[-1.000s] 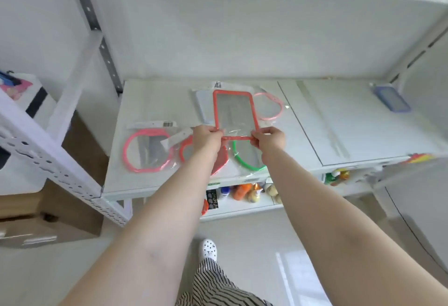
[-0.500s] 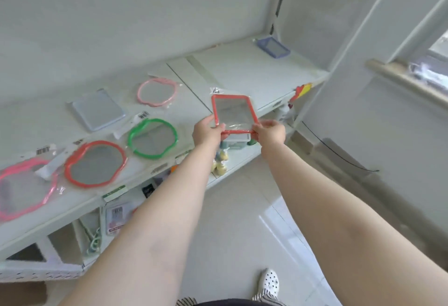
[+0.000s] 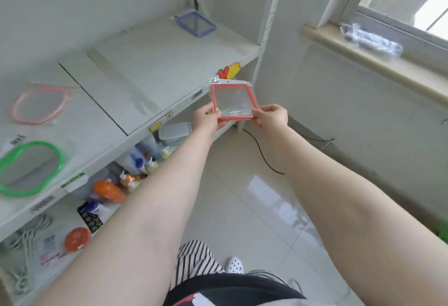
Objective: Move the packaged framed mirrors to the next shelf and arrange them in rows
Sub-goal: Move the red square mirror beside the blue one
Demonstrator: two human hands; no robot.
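Note:
I hold a packaged rectangular mirror with a red frame (image 3: 232,101) in the air, just past the front right corner of the right-hand shelf (image 3: 169,63). My left hand (image 3: 206,119) grips its lower left corner and my right hand (image 3: 271,116) its lower right corner. A blue-framed rectangular mirror (image 3: 195,24) lies at the back right of that shelf. On the left-hand shelf (image 3: 92,126) lie a pink round-framed mirror (image 3: 38,105) and a green round-framed mirror (image 3: 29,167), both in clear bags.
A lower shelf (image 3: 72,228) holds bottles, an orange item, a clear lidded box (image 3: 175,132) and coiled rope. A white upright post (image 3: 268,27) bounds the shelf's right end. A black cable (image 3: 261,153) runs across the tiled floor. A window sill (image 3: 375,56) carries a plastic-wrapped bundle.
Both hands have carried the red-framed mirror rightward from the left shelf to beyond the right shelf's front corner. My view has swung right, so the left shelf's mirrors slid to the frame's edge.

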